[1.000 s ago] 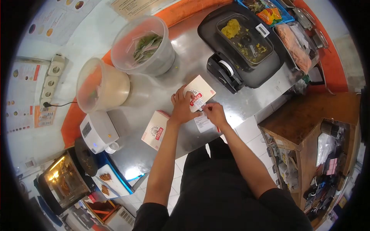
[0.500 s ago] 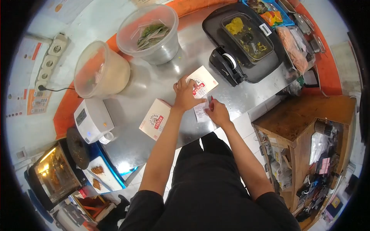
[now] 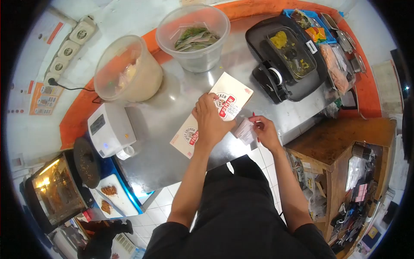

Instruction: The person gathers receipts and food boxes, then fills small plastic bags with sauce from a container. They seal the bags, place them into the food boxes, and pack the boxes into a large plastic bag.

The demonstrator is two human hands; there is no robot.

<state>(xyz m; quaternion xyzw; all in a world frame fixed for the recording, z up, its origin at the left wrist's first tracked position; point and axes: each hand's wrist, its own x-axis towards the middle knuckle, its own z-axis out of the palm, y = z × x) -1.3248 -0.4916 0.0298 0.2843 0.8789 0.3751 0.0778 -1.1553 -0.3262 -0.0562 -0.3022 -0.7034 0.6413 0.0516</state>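
My left hand [image 3: 210, 121] grips the near edge of a printed white cardboard food box [image 3: 235, 90], fingers curled over its lid and thumb toward the paper slip. A second box [image 3: 184, 137] of the same print lies on the steel counter, partly covered by that hand and wrist. My right hand [image 3: 267, 134] is closed with a red pen [image 3: 253, 115] in its fingers, which also pinch the edge of a printed receipt [image 3: 246, 131]. The receipt is between my hands, close to the counter's front edge.
Two clear tubs, one with leafy greens [image 3: 196, 41] and one with pale contents [image 3: 129, 73], stand at the back. A white printer [image 3: 110, 131] is on the left. A black tape dispenser [image 3: 271, 82] sits beside a black tray [image 3: 317, 71]. A wooden cabinet [image 3: 340, 138] stands right.
The gripped box looks larger and has moved nearer the second box, overlapping it in view. My right hand has shifted right and now pinches the receipt's edge. The camera view has shifted too.
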